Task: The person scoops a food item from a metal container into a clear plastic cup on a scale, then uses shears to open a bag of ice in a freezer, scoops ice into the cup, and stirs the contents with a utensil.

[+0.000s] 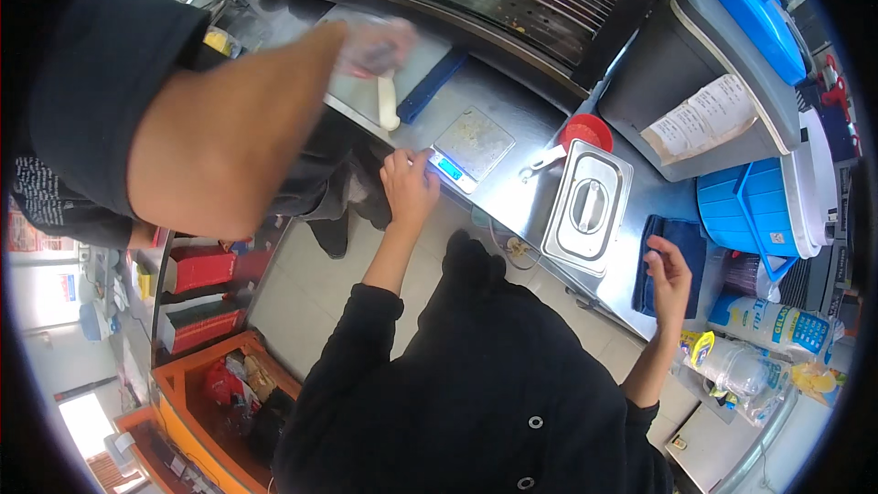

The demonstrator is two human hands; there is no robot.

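My left hand (410, 185) rests at the counter's front edge, its fingers touching the lit end of a digital kitchen scale (475, 144). The scale's metal plate bears only smears and crumbs. My right hand (669, 278) hovers over a folded dark blue cloth (669, 240) with its fingers bent and apart, holding nothing. Between the hands lies a steel food pan with its lid on (588, 206). A red bowl (586, 132) with reddish contents sits behind it, beside a white-handled utensil (549, 158).
At left a co-worker's arm (226, 137) reaches over a cutting board (429, 48), its gloved hand by a white-handled knife (387, 106). A glass display case (439, 0) lines the back. Right stand a grey bin (693, 75), a blue bucket (744, 213) and bagged plastic cups (741, 370).
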